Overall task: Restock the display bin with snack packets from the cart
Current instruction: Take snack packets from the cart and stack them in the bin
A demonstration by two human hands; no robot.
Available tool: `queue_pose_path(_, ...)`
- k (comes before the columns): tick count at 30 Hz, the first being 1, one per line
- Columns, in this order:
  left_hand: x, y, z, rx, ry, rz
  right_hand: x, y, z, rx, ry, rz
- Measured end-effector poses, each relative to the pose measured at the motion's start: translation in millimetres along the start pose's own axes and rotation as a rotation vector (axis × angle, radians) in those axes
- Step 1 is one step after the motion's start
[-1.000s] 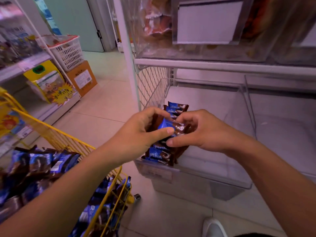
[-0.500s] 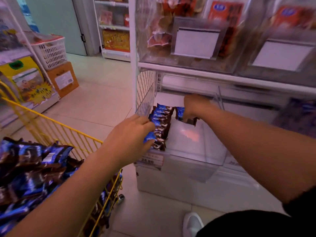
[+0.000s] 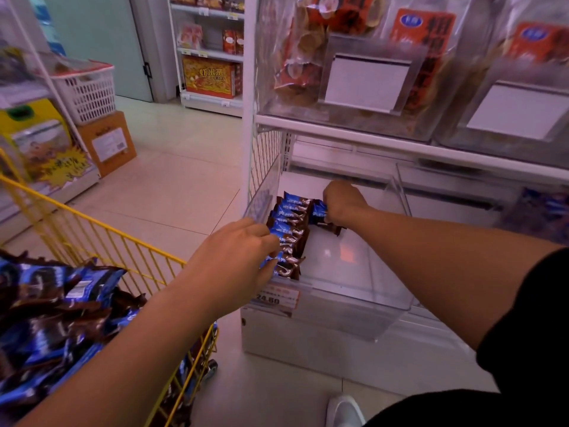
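A clear plastic display bin [image 3: 354, 291] sits on the lowest shelf. Along its left wall stands a row of blue and brown snack packets [image 3: 289, 229]. My left hand [image 3: 237, 260] reaches in from the left, its fingers curled on the front packets of the row. My right hand [image 3: 341, 204] is deeper in the bin and grips a single packet [image 3: 320, 215] beside the back of the row. The yellow wire cart [image 3: 123, 241] at the lower left holds a heap of the same packets [image 3: 52, 318].
An upper shelf with clear bins of red snack bags [image 3: 354, 72] hangs over the display bin. A wire mesh side panel [image 3: 264, 161] borders the bin's left. A price tag [image 3: 274, 298] is on the bin's front. My white shoe [image 3: 345, 411] stands below. A white basket on a cardboard box [image 3: 107, 143] stands across the aisle.
My hands have separated: the right hand carried one packet to the back of the bin beside the row, while the left hand stayed at the front packets. The camera tilted up.
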State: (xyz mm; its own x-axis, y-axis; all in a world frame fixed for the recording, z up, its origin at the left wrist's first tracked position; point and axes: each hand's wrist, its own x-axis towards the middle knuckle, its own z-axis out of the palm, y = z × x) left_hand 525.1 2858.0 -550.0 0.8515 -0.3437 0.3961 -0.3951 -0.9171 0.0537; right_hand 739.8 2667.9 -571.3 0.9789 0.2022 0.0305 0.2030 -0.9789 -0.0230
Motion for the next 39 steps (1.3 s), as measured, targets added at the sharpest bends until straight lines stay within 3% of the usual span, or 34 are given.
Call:
queue_pose_path(7,-4.8,0.0,-21.9,-0.087,0.031,-0.036,-19.3,-14.8,-17.1,-0.243,0.085,-0.078)
queue_pose_path(11,-20.8,-43.6,-75.3,-0.177,0.185,-0.27,-69.4,-48.2,-63.8,-0.212,0.127,-0.145)
queue_pose_path(13,-42.8,-79.1,-100.9,-0.137,0.047,-0.488,-114.2,-71.0,-82.0,-0.054,0.299,-0.311)
queue_pose_path(15,-73.0,-107.1,-115.0,-0.011,-0.169,-0.675,-174.7,-103.8,-95.7,0.317,0.423,-0.576)
queue_pose_path(17,-102.8,-120.3,-114.0,0.084,-0.428,-0.79,-222.6,-143.1,-102.1,0.576,0.248,-0.801)
queue_pose_path(18,-115.3,-122.5,-109.3,0.111,-0.58,-0.827,-234.3,-163.7,-98.9,0.573,0.091,-0.865)
queue_pose_path(20,-136.5,-124.3,-98.1,0.122,-0.824,-0.885,-240.5,-204.4,-80.4,0.319,-0.167,-0.93)
queue_pose_path(24,-169.9,-133.8,-77.5,0.026,-0.93,-0.884,-220.1,-269.9,-30.9,-0.046,-0.5,-0.872)
queue_pose_path(32,-181.8,-147.7,-72.8,-0.09,-1.067,-0.886,-199.8,-318.5,14.7,-0.186,-0.568,-0.946)
queue_pose_path(39,-175.3,-142.6,-86.0,0.246,-1.315,-0.787,-180.5,-301.9,11.6,-0.081,-0.635,-0.917)
